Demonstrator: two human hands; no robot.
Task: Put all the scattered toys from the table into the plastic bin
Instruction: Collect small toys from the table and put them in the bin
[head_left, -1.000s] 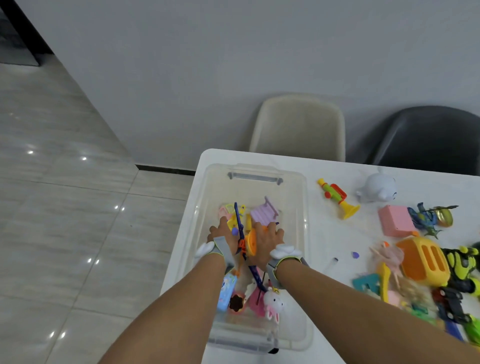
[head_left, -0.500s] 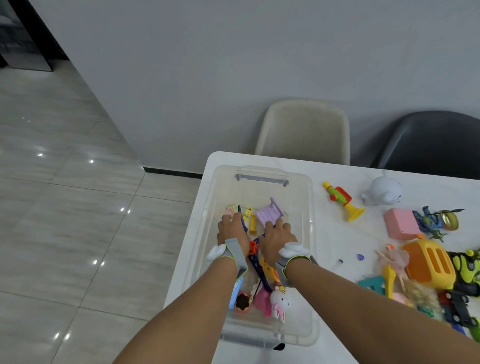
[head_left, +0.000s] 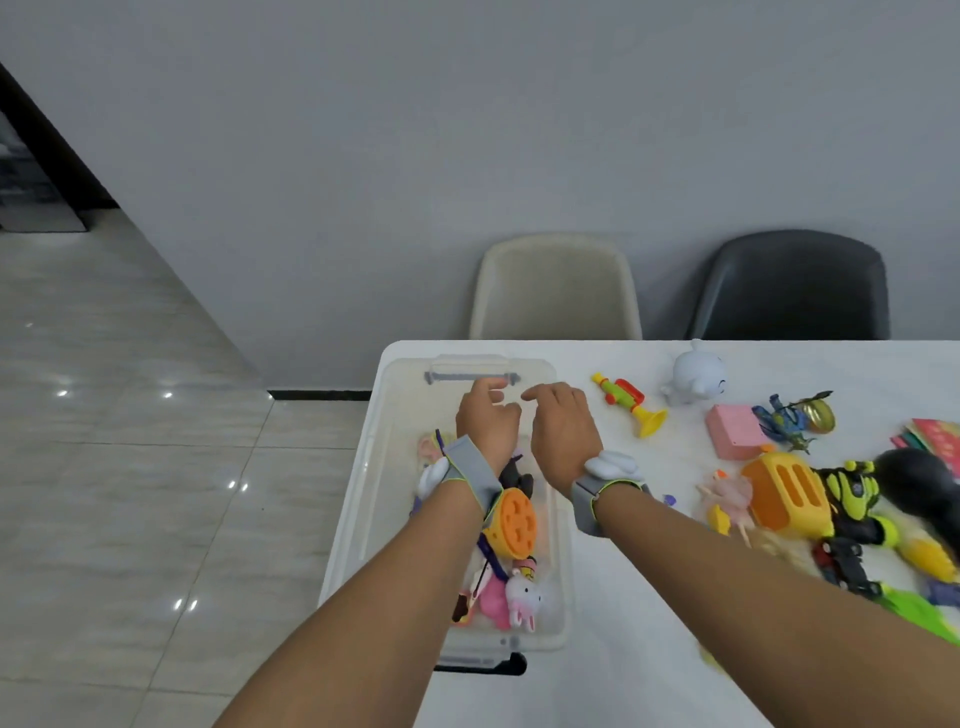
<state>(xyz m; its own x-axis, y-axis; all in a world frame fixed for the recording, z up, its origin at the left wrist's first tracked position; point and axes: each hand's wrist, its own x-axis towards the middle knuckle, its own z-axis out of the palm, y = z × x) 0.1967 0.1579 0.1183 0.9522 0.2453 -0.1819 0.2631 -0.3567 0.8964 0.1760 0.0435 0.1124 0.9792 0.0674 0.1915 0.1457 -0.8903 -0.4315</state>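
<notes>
The clear, rounded-corner plastic bin (head_left: 384, 499) sits at the glossy white desk's (head_left: 613, 675) left end, holding an orange-and-yellow disc toy (head_left: 514, 525) and a white bunny figure (head_left: 523, 597). Left hand (head_left: 488, 421) and right hand (head_left: 563, 431) — loosely curled, apparently empty — have lifted from the pile toward the bin's far end. More hard plastic toys — a toy trumpet (head_left: 631, 402) among them — lie scattered rightward.

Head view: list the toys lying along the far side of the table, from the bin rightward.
Plastic bin → toy trumpet → white round figure → pink block → blue and gold figure.
</notes>
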